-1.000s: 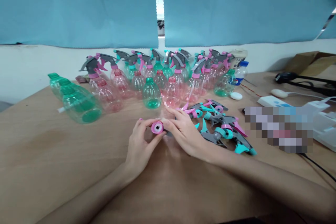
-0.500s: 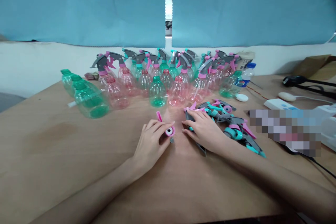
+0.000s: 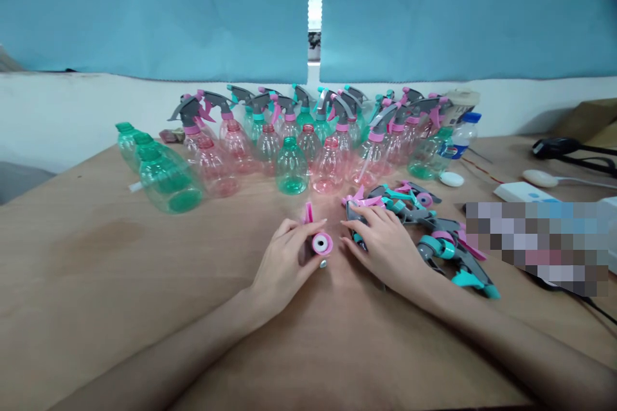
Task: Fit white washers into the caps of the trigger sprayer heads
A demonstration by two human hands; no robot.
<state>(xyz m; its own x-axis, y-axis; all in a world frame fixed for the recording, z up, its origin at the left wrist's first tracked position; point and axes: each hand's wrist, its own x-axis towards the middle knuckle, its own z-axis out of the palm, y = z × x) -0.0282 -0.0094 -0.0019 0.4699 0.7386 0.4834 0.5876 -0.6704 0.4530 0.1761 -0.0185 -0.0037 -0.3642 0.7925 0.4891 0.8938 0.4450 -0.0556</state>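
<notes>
The person's left hand [image 3: 284,263] is closed around a loose spray head [image 3: 318,241], thumb on one side and fingers wrapped over the other. It sits just above the worktop [image 3: 96,282], about midway across and a little nearer the person than the bottles. The spray head lies roughly along the line from the near edge to the far edge. Its round pink collar [image 3: 322,244] faces back toward the person with the open mouth in plain sight, and its pink trigger [image 3: 307,212] sticks up and away on the far side of the fingers.

The right hand [image 3: 385,247] lies just beside it, apart from the left, fingers spread over the near left end of a heap of spray heads [image 3: 434,234] in grey, teal and pink. The fingertips touch the heap, but I cannot tell whether they have closed on any piece.

Toward the far edge stands a crowd of clear bottles [image 3: 289,154], pink and green, the rear ones fitted with spray heads and the front ones bare-necked. Off to the left, a few green bottles [image 3: 164,173] lie on their sides, necks toward the far left. A water bottle with a blue cap [image 3: 460,138] stands at the right end of the crowd, with a small white oval thing [image 3: 452,178] near it.
</notes>
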